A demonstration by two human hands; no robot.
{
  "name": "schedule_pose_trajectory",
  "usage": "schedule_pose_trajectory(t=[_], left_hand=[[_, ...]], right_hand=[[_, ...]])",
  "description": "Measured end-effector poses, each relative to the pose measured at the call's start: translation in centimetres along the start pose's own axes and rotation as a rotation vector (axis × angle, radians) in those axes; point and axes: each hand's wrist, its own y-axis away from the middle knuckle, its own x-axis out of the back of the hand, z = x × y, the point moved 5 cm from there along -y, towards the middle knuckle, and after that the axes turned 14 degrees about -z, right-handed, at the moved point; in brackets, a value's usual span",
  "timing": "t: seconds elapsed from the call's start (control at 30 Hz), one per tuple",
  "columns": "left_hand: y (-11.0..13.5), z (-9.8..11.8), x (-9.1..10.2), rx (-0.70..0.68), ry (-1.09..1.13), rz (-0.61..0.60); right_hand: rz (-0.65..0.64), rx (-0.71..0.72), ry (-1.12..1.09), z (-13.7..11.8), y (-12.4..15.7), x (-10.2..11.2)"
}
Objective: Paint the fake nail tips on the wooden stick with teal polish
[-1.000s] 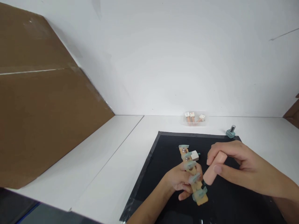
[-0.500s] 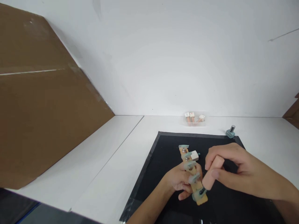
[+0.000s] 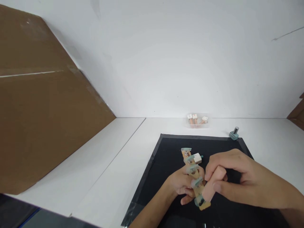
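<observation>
main change over the last second: right hand (image 3: 244, 182) has come down and left, bringing the pink handle (image 3: 209, 191) to the near end of the orange strip (image 3: 204, 206). its dark tip (image 3: 201, 202) now sits at the near-end clip (image 3: 197, 201); at the start the handle was off to the right of the strip. reads to me as the work now being on that clip. can't tell if the tip is seated or just resting there.

right fingers pinched on the handle, which tilts with its top to the far right. left hand (image 3: 181, 182) has its fingers closed round the middle of the strip, holding it above the black mat (image 3: 149, 193); hand and strip basically unmoved.

screw heads visible at the two far clips. white block (image 3: 197, 158) just right of the strip's far half, contact unclear. clear tray (image 3: 199, 126) on the counter (image 3: 114, 167), far side, unmoved.
</observation>
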Motion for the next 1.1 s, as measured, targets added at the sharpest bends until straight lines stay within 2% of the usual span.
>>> schedule_pose_trajectory(t=[0.13,0.27,0.43,0.57,0.7,0.97,1.1], left_hand=[[0.0,-0.5,-0.2,-0.014,0.001,-0.099],[0.4,-0.6,-0.6,-0.005,-0.013,-0.134],[0.4,-0.4,-2.4,0.030,-0.147,-0.184],[0.0,-0.3,-3.3,-0.007,-0.265,-0.116],[-0.1,-0.5,-3.4,-0.023,-0.322,-0.043],[-0.1,-0.4,-2.5,-0.107,-0.325,0.013],[-0.2,-0.4,-2.3,-0.139,-0.333,-0.008]], right_hand=[[0.009,-0.024,0.004,0.2,0.2,0.1],[0.060,-0.076,-0.041,0.5,0.4,0.2],[0.111,-0.115,-0.075,0.8,0.8,0.3],[0.133,-0.204,-0.019,1.1,1.1,0.4],[0.165,-0.279,0.036,1.3,1.3,0.5],[0.185,-0.277,0.078,1.3,1.4,0.5],[0.196,-0.270,0.112,1.2,1.5,0.6]])
